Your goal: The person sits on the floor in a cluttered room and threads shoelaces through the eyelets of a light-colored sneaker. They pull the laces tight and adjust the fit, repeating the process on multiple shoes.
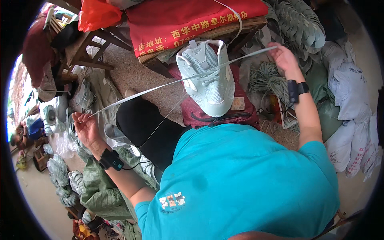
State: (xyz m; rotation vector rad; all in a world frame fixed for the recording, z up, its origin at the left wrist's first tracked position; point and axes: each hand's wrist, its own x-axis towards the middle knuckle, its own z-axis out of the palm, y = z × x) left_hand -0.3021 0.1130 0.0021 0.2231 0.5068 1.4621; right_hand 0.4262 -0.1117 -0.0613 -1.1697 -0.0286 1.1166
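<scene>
A pale mint and white sneaker point(210, 94) rests on a maroon cloth point(196, 114) over my lap, its toe toward me. A flat whitish shoelace point(160, 86) is stretched in a slanting line across the shoe's front. My left hand point(86, 128) pinches the lace low on the left, away from the shoe. Higher up on the right, my right hand point(283, 59) is closed on the lace's other side. Thin crossings of lace show near the shoe's tongue; how they run through the eyelets is too small to tell.
Beyond the shoe stands a wooden bench point(160, 68) covered by a red printed cloth point(192, 24). A bundle of pale laces point(266, 78) lies to the right, near stacked shoe pieces point(300, 24) and white sacks point(350, 92). A green sack point(98, 184) sits at left.
</scene>
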